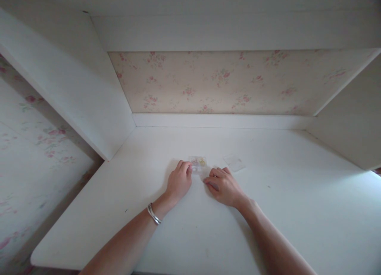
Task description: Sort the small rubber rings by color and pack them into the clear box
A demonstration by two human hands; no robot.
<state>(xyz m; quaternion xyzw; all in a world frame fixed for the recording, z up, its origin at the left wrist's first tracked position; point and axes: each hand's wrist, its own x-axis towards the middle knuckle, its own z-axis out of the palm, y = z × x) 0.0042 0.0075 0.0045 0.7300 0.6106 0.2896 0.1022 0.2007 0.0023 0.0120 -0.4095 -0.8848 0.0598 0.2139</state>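
A small clear plastic box [198, 161] with compartments lies on the white desk, with small yellowish and pinkish items inside. At its left edge, my left hand [179, 181] is closed, thumb and fingers pinching the side; a silver bracelet circles that wrist. Just right of and nearer than the box, my right hand [223, 186] rests low over the desk with fingers curled and the thumb and index tips together. Anything between those tips is too small to make out. Beyond the right hand lies a flat clear plastic piece [234, 162], looking like a lid.
The white desk [184, 235] has a raised back strip [223, 120]. A white side panel [68, 76] stands at left, another panel [351, 120] at right, and a shelf [232, 29] overhangs. A tiny dark bit [126, 210] lies at left. Floral wallpaper covers the back.
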